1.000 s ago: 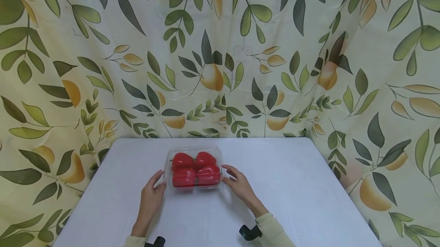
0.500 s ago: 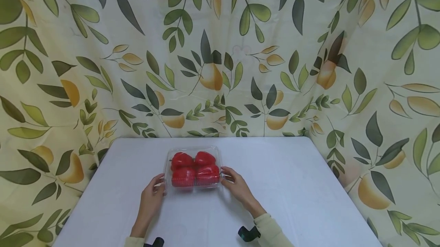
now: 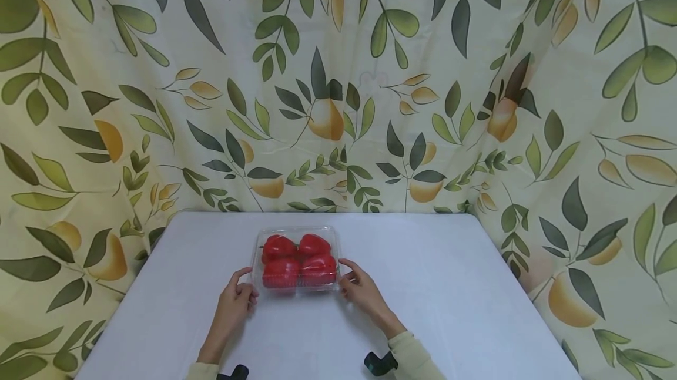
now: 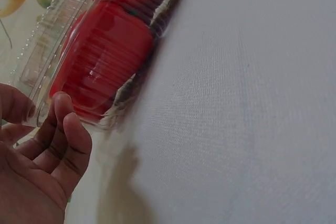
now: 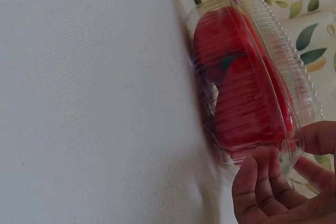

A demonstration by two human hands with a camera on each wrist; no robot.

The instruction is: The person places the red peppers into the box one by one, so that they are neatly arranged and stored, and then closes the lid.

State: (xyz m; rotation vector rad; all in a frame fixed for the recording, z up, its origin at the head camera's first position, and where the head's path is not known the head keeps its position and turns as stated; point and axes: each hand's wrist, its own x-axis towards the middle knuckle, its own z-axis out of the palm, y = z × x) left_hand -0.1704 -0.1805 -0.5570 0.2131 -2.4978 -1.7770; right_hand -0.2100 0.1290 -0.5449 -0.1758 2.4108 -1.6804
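Observation:
A clear plastic clamshell box (image 3: 296, 230) stands on the white table with its lid down. Several red bell peppers (image 3: 281, 273) are packed inside, seen through the ribbed plastic. At the box's left front corner, my left hand (image 3: 235, 299) pinches the rim, and its lower fingers (image 4: 79, 135) curl below the edge in the left wrist view. My right hand (image 3: 365, 293) grips the opposite corner. The right wrist view has its thumb (image 5: 317, 137) on the lid's edge and the other fingers bent against the side. A pale padding shows under the peppers.
The white table (image 3: 439, 280) extends around the box on all sides. A leaf-and-fruit patterned curtain (image 3: 391, 151) hangs behind and beside it. Dark wrist-camera mounts (image 3: 381, 362) stick out at both sleeves.
My left fingers have curled in closer at the box's corner. The right hand has shifted slightly left and closed in on its edge. The box has hardly moved.

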